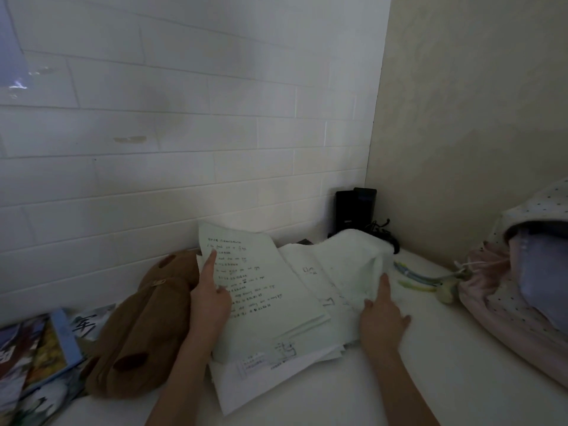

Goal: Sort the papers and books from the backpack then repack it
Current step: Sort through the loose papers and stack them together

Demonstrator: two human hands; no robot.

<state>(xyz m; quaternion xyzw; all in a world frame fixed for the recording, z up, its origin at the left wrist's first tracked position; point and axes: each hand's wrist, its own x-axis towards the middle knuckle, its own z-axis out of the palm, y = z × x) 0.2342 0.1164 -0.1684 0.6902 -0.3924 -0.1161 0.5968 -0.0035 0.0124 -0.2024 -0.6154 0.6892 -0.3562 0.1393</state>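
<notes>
While the left hand (210, 298) pinches 1 handwritten sheet (261, 290) above the paper pile (276, 373) on the table (430, 379), and the right hand (382, 318) lies flat there, loose sheets may slide off.

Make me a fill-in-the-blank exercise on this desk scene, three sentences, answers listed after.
1. The left hand holds a handwritten sheet lifted off the paper pile, with its ____ lying on the sheet's written face.
2. The right hand rests on the ____ side of the pile.
3. The brown plush bag lies between the pile and the colourful ____ at the left edge.

Missing words: thumb; right; books
</notes>
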